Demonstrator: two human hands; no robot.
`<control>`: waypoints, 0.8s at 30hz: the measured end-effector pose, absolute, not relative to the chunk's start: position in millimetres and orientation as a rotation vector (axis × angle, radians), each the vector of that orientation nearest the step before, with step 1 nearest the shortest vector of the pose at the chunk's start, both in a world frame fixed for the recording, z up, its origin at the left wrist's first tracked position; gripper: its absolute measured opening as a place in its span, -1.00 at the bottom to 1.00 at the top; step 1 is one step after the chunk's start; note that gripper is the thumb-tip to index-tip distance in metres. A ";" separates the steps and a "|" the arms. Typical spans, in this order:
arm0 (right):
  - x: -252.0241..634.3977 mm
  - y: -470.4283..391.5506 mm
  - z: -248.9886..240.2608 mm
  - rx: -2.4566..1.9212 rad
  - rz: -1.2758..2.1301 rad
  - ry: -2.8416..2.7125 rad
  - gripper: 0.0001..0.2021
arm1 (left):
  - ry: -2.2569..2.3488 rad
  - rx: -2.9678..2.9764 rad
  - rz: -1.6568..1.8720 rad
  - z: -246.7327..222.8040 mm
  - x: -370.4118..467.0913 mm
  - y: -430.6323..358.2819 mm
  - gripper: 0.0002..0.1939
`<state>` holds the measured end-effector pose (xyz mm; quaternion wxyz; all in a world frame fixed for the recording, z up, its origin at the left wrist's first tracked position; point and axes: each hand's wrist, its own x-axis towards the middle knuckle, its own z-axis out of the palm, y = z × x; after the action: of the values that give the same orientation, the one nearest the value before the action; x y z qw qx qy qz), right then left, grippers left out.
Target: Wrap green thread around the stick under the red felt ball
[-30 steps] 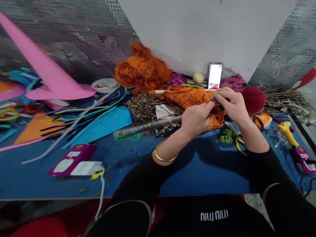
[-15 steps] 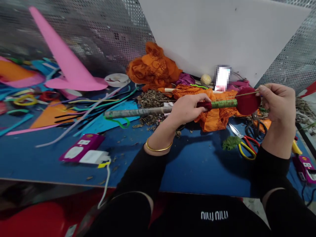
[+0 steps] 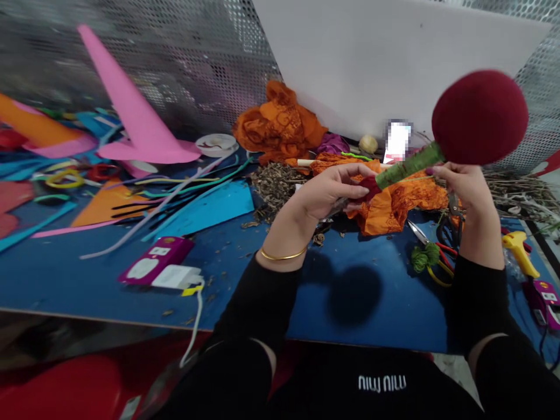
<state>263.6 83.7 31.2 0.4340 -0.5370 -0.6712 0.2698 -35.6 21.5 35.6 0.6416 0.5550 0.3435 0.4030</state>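
My left hand (image 3: pixel 335 189) is closed round a stick at a dark red part just below its green-wrapped section (image 3: pixel 409 166). At the stick's upper right end is a large, dark red, rounded head (image 3: pixel 480 116), tilted up toward the camera. My right hand (image 3: pixel 464 184) is pinched beside the green wrapping, below the red head. A thin green thread runs to its fingertips, only faintly visible. Under the hands lies crumpled orange fabric (image 3: pixel 378 213). A tuft of green yarn (image 3: pixel 424 256) rests by the scissors (image 3: pixel 417 232) near my right forearm.
Pink cone hat (image 3: pixel 131 111), orange fabric bundle (image 3: pixel 280 125) and lit phone (image 3: pixel 397 140) stand at the back. Dry plant bits (image 3: pixel 275 186), blue sheet (image 3: pixel 205 210), purple power strip (image 3: pixel 157 259) and yellow glue gun (image 3: pixel 520 251) lie on the blue table (image 3: pixel 262 303).
The stick has swung from nearly level to slanting up right, its red head now nearer the camera. My right hand has moved left, from beyond the head to beside the green wrapping.
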 end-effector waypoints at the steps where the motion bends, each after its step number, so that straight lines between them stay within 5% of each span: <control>1: 263.0 83.7 29.0 -1.388 0.633 -1.730 -0.73 | 0.752 1.223 0.931 36.2 -35.1 20.8 -0.64; 6: 241.4 75.4 23.6 -1.325 0.322 -1.929 -0.79 | 0.700 1.139 0.913 39.3 -33.0 19.5 -0.59; 14: 168.5 40.9 12.8 -0.644 0.991 -1.953 -0.61 | 0.725 1.135 0.939 36.2 -28.9 20.6 -0.61; 20: 172.4 19.8 24.1 -0.740 0.477 -1.861 -0.72 | 0.764 1.168 1.026 35.0 -30.6 24.9 -0.62; 24: 164.8 15.6 19.1 -0.508 0.533 -1.720 -0.64 | 0.754 1.144 1.026 29.1 -22.4 26.3 -0.65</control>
<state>164.8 15.6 19.1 0.5936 -0.2185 -0.7398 0.2294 -22.4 26.3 29.1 0.6554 0.5048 0.3327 0.4526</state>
